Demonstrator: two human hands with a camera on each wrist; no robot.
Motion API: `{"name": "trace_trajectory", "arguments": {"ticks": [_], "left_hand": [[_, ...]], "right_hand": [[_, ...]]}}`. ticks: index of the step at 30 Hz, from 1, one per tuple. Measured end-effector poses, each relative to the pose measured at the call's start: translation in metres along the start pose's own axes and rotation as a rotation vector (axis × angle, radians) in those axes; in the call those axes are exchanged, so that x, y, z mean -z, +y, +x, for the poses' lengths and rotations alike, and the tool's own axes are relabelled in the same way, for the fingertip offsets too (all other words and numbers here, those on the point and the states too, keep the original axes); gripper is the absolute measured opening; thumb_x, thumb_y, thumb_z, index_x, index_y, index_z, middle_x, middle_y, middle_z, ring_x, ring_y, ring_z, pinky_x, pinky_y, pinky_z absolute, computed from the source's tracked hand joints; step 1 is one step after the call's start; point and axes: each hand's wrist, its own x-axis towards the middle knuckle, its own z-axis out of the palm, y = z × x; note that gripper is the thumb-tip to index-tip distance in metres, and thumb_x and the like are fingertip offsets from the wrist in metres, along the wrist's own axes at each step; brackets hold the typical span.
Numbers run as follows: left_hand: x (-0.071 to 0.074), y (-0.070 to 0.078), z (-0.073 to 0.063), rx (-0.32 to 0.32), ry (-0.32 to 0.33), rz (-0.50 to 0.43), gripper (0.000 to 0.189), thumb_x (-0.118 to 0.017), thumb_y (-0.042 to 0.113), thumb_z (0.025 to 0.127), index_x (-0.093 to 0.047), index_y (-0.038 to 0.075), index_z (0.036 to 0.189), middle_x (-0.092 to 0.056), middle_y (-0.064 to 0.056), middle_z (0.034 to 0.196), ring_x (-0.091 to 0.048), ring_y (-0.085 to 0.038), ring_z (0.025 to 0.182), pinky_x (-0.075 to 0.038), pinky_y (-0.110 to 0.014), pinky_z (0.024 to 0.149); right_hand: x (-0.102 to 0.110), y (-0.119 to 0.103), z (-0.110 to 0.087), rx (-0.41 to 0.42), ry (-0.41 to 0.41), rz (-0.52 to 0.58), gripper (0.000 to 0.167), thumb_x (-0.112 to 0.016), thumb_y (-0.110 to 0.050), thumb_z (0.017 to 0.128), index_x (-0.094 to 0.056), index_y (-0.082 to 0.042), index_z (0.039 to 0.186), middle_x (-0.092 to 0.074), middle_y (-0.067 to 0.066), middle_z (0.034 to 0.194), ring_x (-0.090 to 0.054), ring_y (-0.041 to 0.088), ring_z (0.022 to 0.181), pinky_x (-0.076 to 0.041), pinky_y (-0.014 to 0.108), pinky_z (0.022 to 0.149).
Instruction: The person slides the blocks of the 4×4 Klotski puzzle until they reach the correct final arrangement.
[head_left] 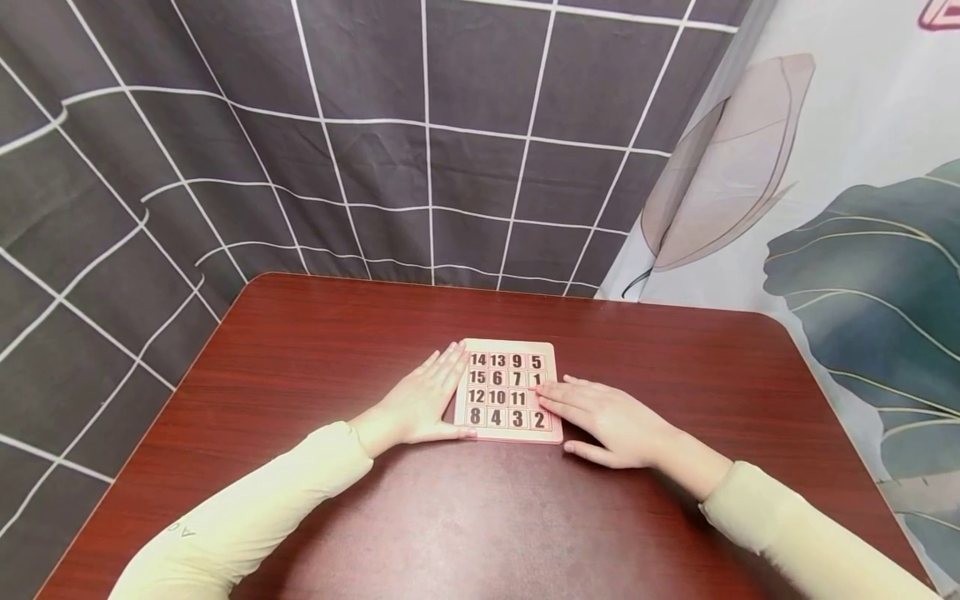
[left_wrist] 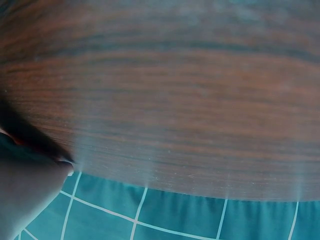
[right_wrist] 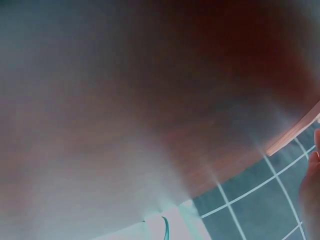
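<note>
A number sliding puzzle (head_left: 497, 387) lies flat on the table, its pale frame holding tiles with black printed numbers. My left hand (head_left: 422, 402) lies along its left side, with straight fingers at the upper left edge and the thumb at the lower left corner. From the right, my right hand (head_left: 615, 423) reaches over the puzzle's right edge. Its extended fingertips touch the right column just under the 1 tile, covering part of the square between 1 and 2. That hand's thumb points toward the lower right corner. Both wrist views show only a sliver of each hand.
The reddish-brown wooden table (head_left: 337, 325) has rounded far corners. Behind it and to the left hangs a dark curtain (head_left: 480, 175) with a white grid. On the right is a white curtain (head_left: 847, 108) with large leaf prints.
</note>
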Motion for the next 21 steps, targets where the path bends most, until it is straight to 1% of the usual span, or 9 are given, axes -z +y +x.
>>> {"name": "trace_trajectory", "arguments": {"ticks": [3,9,13,17,21], "left_hand": [[0.003,0.002,-0.001,0.012,-0.018,0.0,0.118,-0.066,0.07,0.093,-0.017,-0.01,0.166,-0.015,-0.027,0.176,-0.016,-0.039,0.166,-0.02,-0.051,0.136],[0.005,0.003,-0.001,0.013,-0.019,0.0,0.117,-0.067,0.068,0.093,-0.018,-0.01,0.165,-0.016,-0.027,0.175,-0.017,-0.039,0.165,-0.021,-0.05,0.136],[0.005,0.003,0.0,0.014,-0.024,0.001,0.118,-0.066,0.069,0.093,-0.017,-0.01,0.166,-0.015,-0.027,0.176,-0.016,-0.039,0.166,-0.02,-0.05,0.136],[0.002,0.001,0.0,0.011,-0.013,-0.009,0.119,-0.067,0.069,0.092,-0.017,-0.01,0.165,-0.015,-0.028,0.175,-0.017,-0.039,0.165,-0.021,-0.051,0.136],[-0.002,-0.001,0.0,0.01,-0.006,-0.015,0.12,-0.067,0.07,0.091,-0.017,-0.009,0.166,-0.014,-0.028,0.176,-0.015,-0.039,0.166,-0.019,-0.051,0.136]], "right_hand": [[-0.002,0.009,0.004,-0.032,-0.006,-0.002,0.063,-0.075,-0.035,0.096,-0.06,-0.003,0.149,-0.06,0.012,0.156,-0.058,0.03,0.144,-0.043,0.048,0.122],[-0.006,0.019,0.009,-0.079,-0.034,0.0,0.063,-0.074,-0.037,0.097,-0.061,-0.003,0.149,-0.06,0.01,0.156,-0.056,0.029,0.146,-0.042,0.05,0.123],[-0.006,0.018,0.007,-0.082,-0.049,0.0,0.063,-0.073,-0.038,0.098,-0.06,-0.004,0.15,-0.058,0.01,0.158,-0.056,0.03,0.147,-0.043,0.052,0.121],[-0.006,0.012,0.004,-0.061,-0.036,0.0,0.063,-0.073,-0.038,0.098,-0.06,-0.004,0.15,-0.058,0.011,0.158,-0.057,0.031,0.146,-0.046,0.054,0.118],[-0.006,0.005,0.0,-0.038,-0.02,-0.002,0.06,-0.072,-0.038,0.099,-0.062,-0.003,0.148,-0.061,0.012,0.155,-0.059,0.031,0.144,-0.047,0.053,0.116]]}}
